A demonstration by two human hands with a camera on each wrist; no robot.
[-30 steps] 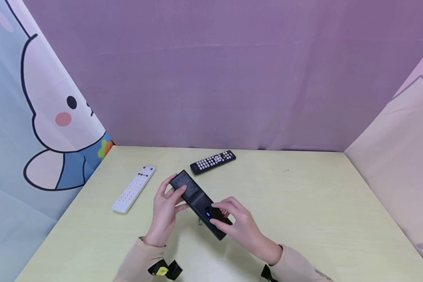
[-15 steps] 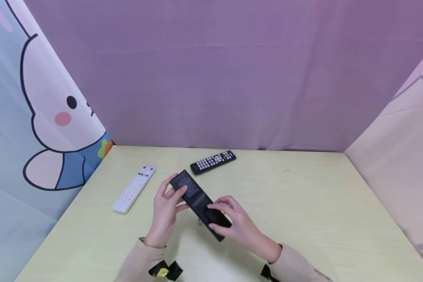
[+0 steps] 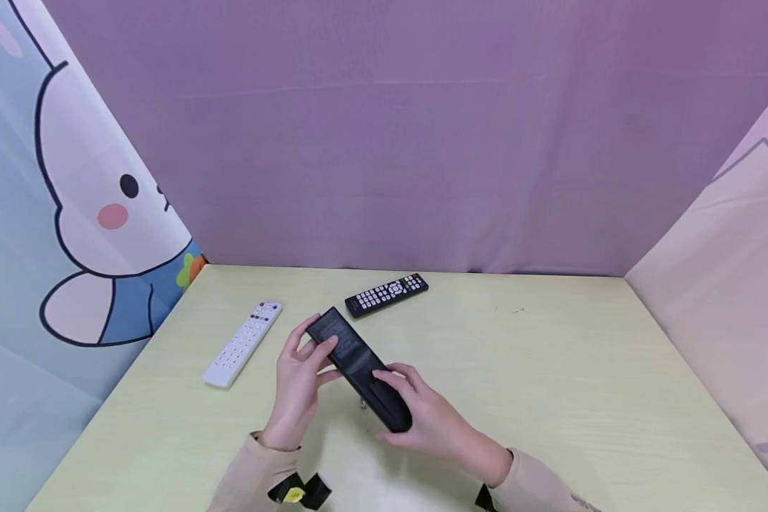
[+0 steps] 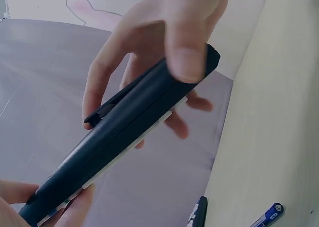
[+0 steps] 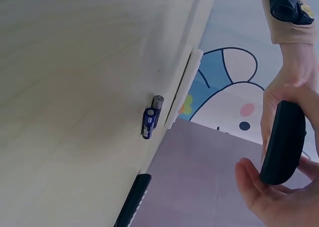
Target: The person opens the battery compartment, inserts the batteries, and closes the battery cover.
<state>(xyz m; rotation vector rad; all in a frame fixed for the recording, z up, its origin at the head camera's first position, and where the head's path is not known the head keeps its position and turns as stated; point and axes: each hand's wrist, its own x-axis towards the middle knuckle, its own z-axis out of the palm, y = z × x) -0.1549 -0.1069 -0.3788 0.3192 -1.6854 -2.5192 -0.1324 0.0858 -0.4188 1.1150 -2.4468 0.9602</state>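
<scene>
My left hand (image 3: 297, 384) grips the far end of a black remote control (image 3: 352, 355), which is held back side up above the table. At its near end my right hand (image 3: 438, 419) wraps around, thumb along the side and a fingertip on the battery cover (image 4: 112, 105). The left wrist view shows that cover lying over the back with its inner edge still raised a little. Two blue batteries (image 5: 148, 123) lie side by side on the table in the right wrist view; the head view hides most of them behind the held remote.
A white remote control (image 3: 243, 345) lies on the table to the left. Behind the hands rests another black remote control (image 3: 387, 295), buttons up. Fabric screens (image 3: 422, 142) stand along the back and both sides of the table.
The battery cover has come down over the compartment, hiding the blue battery seen inside earlier. My right hand has shifted towards the remote's near end and wrapped around it; my left hand stays put.
</scene>
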